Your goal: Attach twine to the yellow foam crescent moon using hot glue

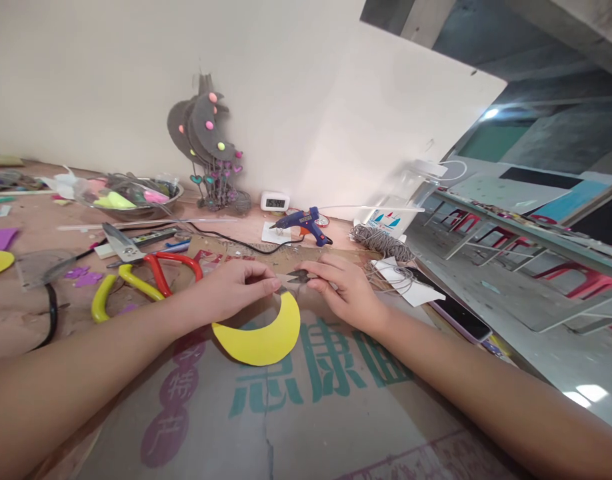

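Note:
My left hand [243,285] is closed, its thumb and fingers pinching the upper tip of a flat yellow crescent [266,340]. The crescent curves down and to the left, over a printed cardboard sheet [346,420]. Just to the right, my right hand [346,290] is closed on a small dark pointed tool [299,276] that looks like thread snips. Its tip points at the left hand's fingers; most of its body is hidden in the palm. Beside my left forearm lie big scissors with a red and a yellow handle [131,280].
Behind my hands are a blue glue gun [303,223], a white digital clock [275,201] and a bowl of craft pieces [131,197]. Grey cord [383,241] and a phone [461,313] lie at right. A grey crescent hanging ornament [209,143] is against the wall.

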{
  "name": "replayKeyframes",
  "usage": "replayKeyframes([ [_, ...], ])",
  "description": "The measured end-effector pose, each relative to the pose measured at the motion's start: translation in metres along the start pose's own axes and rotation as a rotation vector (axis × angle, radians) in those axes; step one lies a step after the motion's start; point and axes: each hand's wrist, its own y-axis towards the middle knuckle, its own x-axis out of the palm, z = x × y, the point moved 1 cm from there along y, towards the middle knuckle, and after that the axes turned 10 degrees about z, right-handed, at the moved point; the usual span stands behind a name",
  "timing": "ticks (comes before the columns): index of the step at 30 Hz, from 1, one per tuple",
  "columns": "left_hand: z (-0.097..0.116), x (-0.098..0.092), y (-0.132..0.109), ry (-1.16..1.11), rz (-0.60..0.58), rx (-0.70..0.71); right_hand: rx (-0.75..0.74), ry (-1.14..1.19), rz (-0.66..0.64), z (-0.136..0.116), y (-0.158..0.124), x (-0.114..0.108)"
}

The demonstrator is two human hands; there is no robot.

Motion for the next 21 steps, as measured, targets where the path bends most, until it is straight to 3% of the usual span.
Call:
replayKeyframes([
  [8,0.006,0.001,-0.003,0.032,0.083,0.101,-0.030,-0.083,-0.004,-0.003,0.002,0.001],
  [16,0.003,0.001,-0.004,-0.037,0.161,0.068,-0.034,-0.143,-0.001,-0.009,0.000,0.002],
  [21,0.007,0.002,-0.003,0.088,0.222,0.131,-0.051,-0.167,-0.019,-0.013,-0.001,0.003],
])
